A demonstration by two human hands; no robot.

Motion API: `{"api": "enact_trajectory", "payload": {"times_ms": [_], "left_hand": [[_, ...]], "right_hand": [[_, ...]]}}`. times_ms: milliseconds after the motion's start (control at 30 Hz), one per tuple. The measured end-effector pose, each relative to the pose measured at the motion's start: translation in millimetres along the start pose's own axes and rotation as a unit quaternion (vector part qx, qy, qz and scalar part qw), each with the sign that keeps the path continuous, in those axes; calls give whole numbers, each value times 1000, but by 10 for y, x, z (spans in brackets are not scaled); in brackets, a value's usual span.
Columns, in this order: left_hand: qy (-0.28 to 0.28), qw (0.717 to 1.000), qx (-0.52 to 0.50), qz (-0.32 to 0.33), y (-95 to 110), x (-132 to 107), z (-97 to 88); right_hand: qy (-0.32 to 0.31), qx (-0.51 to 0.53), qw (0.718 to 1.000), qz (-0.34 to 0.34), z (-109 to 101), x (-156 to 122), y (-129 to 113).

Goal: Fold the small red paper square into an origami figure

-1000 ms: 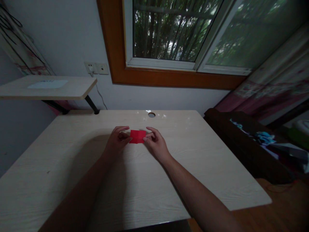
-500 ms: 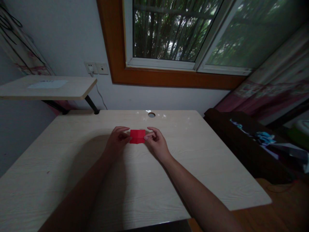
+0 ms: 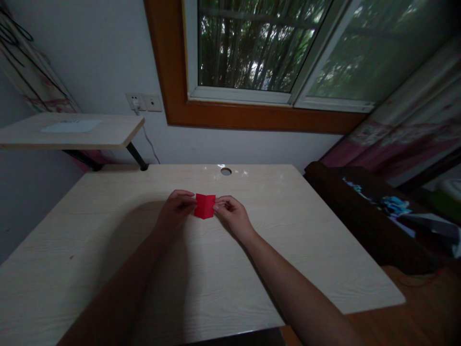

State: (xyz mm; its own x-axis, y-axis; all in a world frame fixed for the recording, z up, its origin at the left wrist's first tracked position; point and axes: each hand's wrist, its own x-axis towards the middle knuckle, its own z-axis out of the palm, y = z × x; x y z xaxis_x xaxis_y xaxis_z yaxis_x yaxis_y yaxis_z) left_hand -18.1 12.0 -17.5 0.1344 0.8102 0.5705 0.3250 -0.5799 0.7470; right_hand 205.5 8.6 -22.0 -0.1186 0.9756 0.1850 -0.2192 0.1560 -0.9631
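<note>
A small piece of red paper (image 3: pixel 205 206) is held over the far middle of the pale wooden table (image 3: pixel 230 269). An upright crease runs down its centre, and the two halves bend along it. My left hand (image 3: pixel 176 208) pinches the paper's left edge between thumb and fingers. On the opposite edge, my right hand (image 3: pixel 234 215) grips it the same way, thumb toward me. Whether the paper touches the tabletop I cannot tell.
A raised shelf (image 3: pixel 118 134) with a white sheet (image 3: pixel 72 126) on it stands at the back left. Near the table's far edge is a round cable hole (image 3: pixel 226 171). Dark furniture with assorted items (image 3: pixel 396 205) lies right of the table.
The red paper has bent more sharply along its upright crease and looks narrower and taller. My right hand's fingers have closed in on its edge; my left hand has barely moved.
</note>
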Motion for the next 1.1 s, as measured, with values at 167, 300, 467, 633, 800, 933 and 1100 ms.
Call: {"api": "enact_trajectory", "payload": {"times_ms": [167, 300, 467, 633, 800, 933, 1100], "left_hand": [[8, 1000, 8, 0, 9, 12, 3], [5, 1000, 6, 5, 28, 18, 5], [-8, 1000, 18, 18, 40, 10, 18], [0, 999, 37, 30, 45, -2, 21], [1, 999, 35, 33, 63, -3, 20], [0, 999, 32, 26, 77, -6, 23], [-20, 1000, 16, 3, 83, -9, 22]], "right_hand": [[-12, -24, 1000, -6, -13, -4, 45], [-8, -41, 999, -7, -17, -7, 56], [-4, -74, 997, -21, -29, -10, 48], [-11, -160, 985, -69, -43, -23, 31], [-30, -225, 967, -117, -30, -43, -36], [-36, -251, 957, -142, -11, -56, -85], [-31, -274, 948, -160, 7, -65, -104]]}}
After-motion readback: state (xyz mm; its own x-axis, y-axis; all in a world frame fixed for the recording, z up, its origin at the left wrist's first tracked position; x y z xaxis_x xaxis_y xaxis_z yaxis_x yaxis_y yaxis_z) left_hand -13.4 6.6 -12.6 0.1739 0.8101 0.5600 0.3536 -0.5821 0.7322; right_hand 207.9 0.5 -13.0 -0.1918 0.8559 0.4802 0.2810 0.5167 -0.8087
